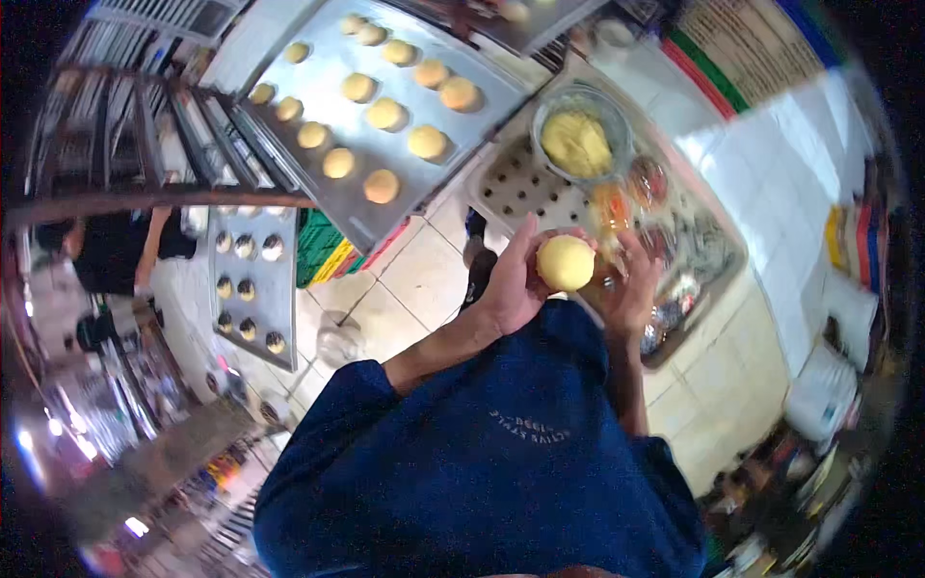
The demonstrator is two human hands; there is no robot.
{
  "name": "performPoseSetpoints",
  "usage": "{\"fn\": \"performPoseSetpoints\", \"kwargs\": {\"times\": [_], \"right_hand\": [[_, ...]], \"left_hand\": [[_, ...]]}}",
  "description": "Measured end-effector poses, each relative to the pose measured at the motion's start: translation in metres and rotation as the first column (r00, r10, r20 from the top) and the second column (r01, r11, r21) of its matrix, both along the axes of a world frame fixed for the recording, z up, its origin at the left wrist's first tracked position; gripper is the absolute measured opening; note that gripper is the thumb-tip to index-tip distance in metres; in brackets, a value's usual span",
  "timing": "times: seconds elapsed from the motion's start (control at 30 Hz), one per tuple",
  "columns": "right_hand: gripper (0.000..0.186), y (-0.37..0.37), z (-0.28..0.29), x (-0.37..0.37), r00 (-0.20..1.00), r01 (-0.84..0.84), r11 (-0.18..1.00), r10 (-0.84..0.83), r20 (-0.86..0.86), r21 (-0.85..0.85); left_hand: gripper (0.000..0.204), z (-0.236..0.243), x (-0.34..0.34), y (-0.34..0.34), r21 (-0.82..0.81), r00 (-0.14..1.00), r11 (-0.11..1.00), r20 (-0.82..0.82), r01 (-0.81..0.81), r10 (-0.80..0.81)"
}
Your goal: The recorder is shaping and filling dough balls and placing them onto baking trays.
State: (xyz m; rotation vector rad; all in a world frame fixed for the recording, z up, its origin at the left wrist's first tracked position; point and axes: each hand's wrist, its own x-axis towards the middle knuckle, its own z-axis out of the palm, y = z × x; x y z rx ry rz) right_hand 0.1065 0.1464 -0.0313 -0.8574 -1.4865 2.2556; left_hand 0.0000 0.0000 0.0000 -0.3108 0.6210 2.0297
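Note:
A smooth, pale yellow dough ball (566,264) rests in my left hand (506,297), whose fingers curl round its far side and thumb stands up beside it. Just right of the ball is my right hand (631,289), its fingers apart and slightly bent, with nothing visible in them. Beyond both hands, a clear round bowl (624,116) holds a mass of soft yellow dough (576,143). The bowl stands in a beige perforated plastic crate (737,252). At the far left, several similar dough balls (426,143) sit spaced out on a metal baking tray (289,82).
Clear containers with red contents (647,181) lie in the crate. A lower tray (281,332) bears dark-topped rounds. Green and yellow crates (323,252) sit under the baking tray. A rack of trays (207,130) and another person (116,246) are at left; printed sacks (747,53) lie far right.

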Motion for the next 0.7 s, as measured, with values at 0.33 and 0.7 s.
{"fn": "performPoseSetpoints", "kwargs": {"times": [0.33,0.7], "right_hand": [[0.032,-0.001,-0.002,-0.127,0.955,0.063,0.953,-0.144,0.260,0.297],[0.030,-0.029,0.002,-0.203,0.869,0.163,0.906,-0.319,0.378,0.390]], "left_hand": [[0.065,-0.020,-0.365,-0.124,-0.617,0.897,0.676,-0.413,-0.402,0.157],[0.061,-0.170,-0.621,-0.271,-0.690,0.509,0.094,-0.613,-0.718,-0.604]]}}
